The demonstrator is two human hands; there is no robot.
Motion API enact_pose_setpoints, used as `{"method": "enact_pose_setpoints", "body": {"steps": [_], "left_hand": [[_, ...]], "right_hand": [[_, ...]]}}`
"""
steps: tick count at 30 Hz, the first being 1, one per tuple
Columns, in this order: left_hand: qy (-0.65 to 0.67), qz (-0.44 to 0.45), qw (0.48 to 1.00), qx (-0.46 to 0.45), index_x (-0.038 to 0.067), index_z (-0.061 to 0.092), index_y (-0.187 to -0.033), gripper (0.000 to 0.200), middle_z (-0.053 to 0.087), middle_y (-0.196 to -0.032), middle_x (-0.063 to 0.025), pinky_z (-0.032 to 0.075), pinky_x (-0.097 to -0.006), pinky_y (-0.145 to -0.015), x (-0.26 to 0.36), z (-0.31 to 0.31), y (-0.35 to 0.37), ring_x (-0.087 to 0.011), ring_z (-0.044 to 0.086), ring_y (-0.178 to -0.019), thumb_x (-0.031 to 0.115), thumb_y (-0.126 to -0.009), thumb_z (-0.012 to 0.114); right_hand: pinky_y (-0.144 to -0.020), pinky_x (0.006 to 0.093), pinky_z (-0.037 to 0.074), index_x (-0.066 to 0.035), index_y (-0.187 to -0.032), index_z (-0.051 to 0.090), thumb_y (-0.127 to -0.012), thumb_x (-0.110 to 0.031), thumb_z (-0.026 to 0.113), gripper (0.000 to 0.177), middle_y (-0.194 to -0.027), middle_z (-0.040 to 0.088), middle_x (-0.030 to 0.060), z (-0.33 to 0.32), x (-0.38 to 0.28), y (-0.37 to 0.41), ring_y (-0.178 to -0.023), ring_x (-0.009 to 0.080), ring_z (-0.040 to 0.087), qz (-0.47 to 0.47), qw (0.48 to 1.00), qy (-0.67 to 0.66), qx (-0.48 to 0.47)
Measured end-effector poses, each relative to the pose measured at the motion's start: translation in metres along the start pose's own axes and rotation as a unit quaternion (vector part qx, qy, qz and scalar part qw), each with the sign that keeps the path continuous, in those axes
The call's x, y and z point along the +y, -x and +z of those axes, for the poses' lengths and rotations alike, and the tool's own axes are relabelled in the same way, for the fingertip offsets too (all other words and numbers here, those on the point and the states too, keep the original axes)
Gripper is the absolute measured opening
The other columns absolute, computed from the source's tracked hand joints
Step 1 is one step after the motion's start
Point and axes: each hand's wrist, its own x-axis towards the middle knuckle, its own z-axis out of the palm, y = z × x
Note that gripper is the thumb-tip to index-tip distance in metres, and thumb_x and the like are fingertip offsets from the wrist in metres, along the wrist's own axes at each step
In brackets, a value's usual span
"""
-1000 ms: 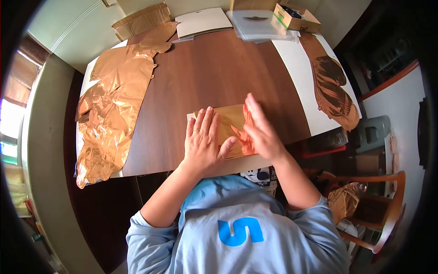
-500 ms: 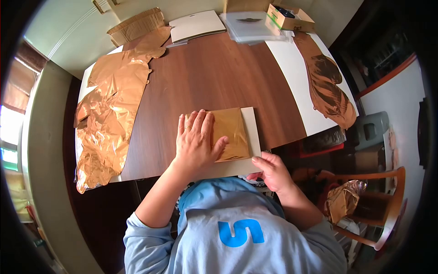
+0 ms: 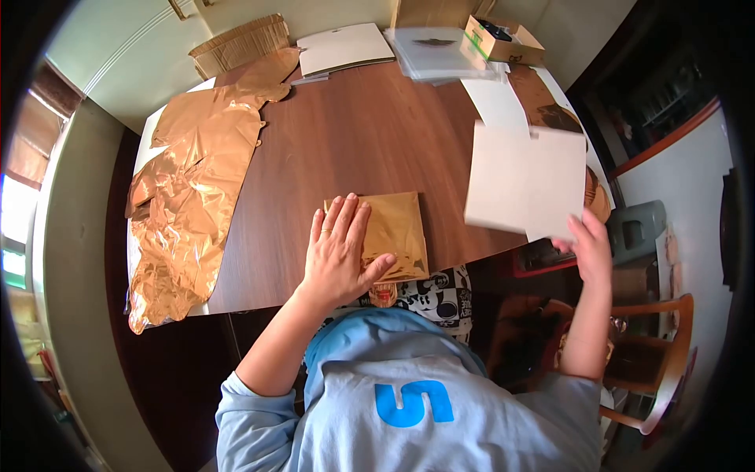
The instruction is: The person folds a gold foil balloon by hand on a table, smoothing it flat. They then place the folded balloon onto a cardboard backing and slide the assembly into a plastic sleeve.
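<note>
My left hand (image 3: pixel 338 252) lies flat with its fingers spread on the left part of a folded gold foil packet (image 3: pixel 397 236) at the front edge of the table. My right hand (image 3: pixel 586 242) pinches the lower right corner of a white square board (image 3: pixel 525 179), which is raised over the table's right side. The board partly covers a brown foil piece (image 3: pixel 600 197) and a white sheet beneath it.
Crumpled gold foil (image 3: pixel 193 181) spreads along the left of the brown table (image 3: pixel 354 134). At the back are white boards (image 3: pixel 346 49), clear plastic sheets (image 3: pixel 429 55) and a small carton (image 3: pixel 503 43). A wooden chair (image 3: pixel 676 346) stands at the lower right.
The white board has come out from under the gold packet and moved right and up in my right hand. My left hand has stayed on the packet.
</note>
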Motion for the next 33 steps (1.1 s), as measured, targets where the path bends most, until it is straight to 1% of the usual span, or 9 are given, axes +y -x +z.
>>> {"method": "enact_pose_setpoints", "body": {"steps": [2, 6, 14, 20, 24, 25, 28, 29, 33], "left_hand": [[0.012, 0.001, 1.000, 0.002, 0.000, 0.040, -0.147, 0.089, 0.037, -0.153, -0.0228, 0.015, -0.0524, -0.120, 0.000, 0.000, 0.001, -0.0389, 0.028, -0.146, 0.068, -0.091, 0.049], [0.025, 0.001, 1.000, 0.000, -0.002, 0.037, -0.148, 0.091, 0.036, -0.153, -0.0236, 0.015, -0.0523, -0.121, -0.001, 0.000, 0.002, -0.0394, 0.026, -0.147, 0.068, -0.090, 0.050], [0.019, -0.023, 1.000, 0.003, -0.001, 0.035, -0.149, 0.091, 0.034, -0.154, -0.0240, 0.016, -0.0526, -0.120, 0.007, 0.001, 0.007, -0.0406, 0.025, -0.147, 0.068, -0.091, 0.048], [0.023, -0.044, 0.998, 0.033, 0.000, 0.039, -0.147, 0.085, 0.038, -0.152, -0.0233, 0.021, -0.0522, -0.118, 0.001, -0.002, 0.000, -0.0410, 0.030, -0.145, 0.065, -0.093, 0.048], [0.052, -0.037, 0.997, 0.046, 0.001, 0.041, -0.146, 0.080, 0.042, -0.149, -0.0224, 0.025, -0.0511, -0.116, -0.009, -0.004, -0.012, -0.0395, 0.035, -0.141, 0.060, -0.093, 0.052], [0.065, -0.034, 0.996, 0.045, 0.001, 0.041, -0.146, 0.078, 0.043, -0.148, -0.0223, 0.026, -0.0507, -0.115, -0.013, -0.005, -0.014, -0.0390, 0.036, -0.141, 0.058, -0.094, 0.053], [0.172, -0.050, 0.983, 0.046, 0.002, 0.041, -0.147, 0.073, 0.045, -0.146, -0.0220, 0.025, -0.0498, -0.116, -0.026, -0.015, -0.019, -0.0386, 0.036, -0.140, 0.050, -0.094, 0.057], [0.166, -0.036, 0.984, 0.055, 0.002, 0.041, -0.147, 0.064, 0.047, -0.144, -0.0213, 0.036, -0.0454, -0.111, -0.033, -0.021, -0.020, -0.0340, 0.047, -0.133, 0.037, -0.097, 0.060], [0.385, -0.135, 0.909, 0.079, -0.001, 0.048, -0.141, 0.047, 0.062, -0.129, -0.0161, 0.053, -0.0303, -0.087, -0.058, -0.022, -0.027, -0.0169, 0.066, -0.102, 0.016, -0.099, 0.060]], "right_hand": [[-0.059, 0.0225, 0.048, -0.002, -0.115, 0.064, -0.097, -0.018, 0.059, 0.024, -0.090, 0.070, 0.0054, 0.030, 0.014, -0.033, -0.067, 0.0097, 0.064, -0.036, 0.998, -0.027, 0.043], [-0.063, 0.0281, 0.050, 0.001, -0.106, 0.068, -0.092, -0.015, 0.067, 0.021, -0.089, 0.071, 0.0065, 0.098, 0.021, -0.077, -0.071, 0.0116, 0.063, -0.100, 0.958, 0.266, -0.038], [-0.060, 0.0377, 0.049, -0.001, -0.072, 0.067, -0.078, -0.029, 0.079, 0.031, -0.064, 0.065, 0.0145, 0.162, -0.032, -0.051, -0.062, 0.0251, 0.066, -0.101, 0.802, 0.452, -0.377], [-0.063, 0.0407, 0.049, -0.004, -0.066, 0.063, -0.075, -0.038, 0.080, 0.039, -0.062, 0.064, 0.0127, 0.168, -0.040, -0.039, -0.062, 0.0284, 0.064, -0.148, 0.777, 0.501, -0.353], [-0.073, 0.0449, 0.053, -0.005, -0.080, 0.067, -0.084, -0.029, 0.074, 0.025, -0.089, 0.071, 0.0115, 0.177, -0.044, -0.045, -0.079, 0.0316, 0.068, -0.266, 0.846, 0.423, -0.183], [-0.085, 0.0434, 0.051, -0.006, -0.101, 0.068, -0.090, -0.024, 0.069, 0.021, -0.110, 0.069, 0.0129, 0.183, -0.048, -0.047, -0.097, 0.0306, 0.067, -0.284, 0.833, 0.437, -0.187], [-0.102, 0.0430, 0.045, -0.004, -0.120, 0.064, -0.093, -0.023, 0.065, 0.033, -0.127, 0.062, 0.0148, 0.211, -0.026, -0.060, -0.118, 0.0310, 0.058, -0.497, 0.777, 0.358, -0.144], [-0.114, 0.0457, 0.033, -0.002, -0.135, 0.055, -0.096, -0.026, 0.061, 0.046, -0.145, 0.049, 0.0164, 0.220, -0.013, -0.069, -0.136, 0.0335, 0.044, -0.478, 0.768, 0.372, -0.207], [-0.120, 0.0502, 0.022, -0.003, -0.145, 0.045, -0.100, -0.030, 0.055, 0.053, -0.156, 0.036, 0.0171, 0.241, 0.011, -0.084, -0.145, 0.0359, 0.030, -0.473, 0.740, 0.408, -0.249]]}}
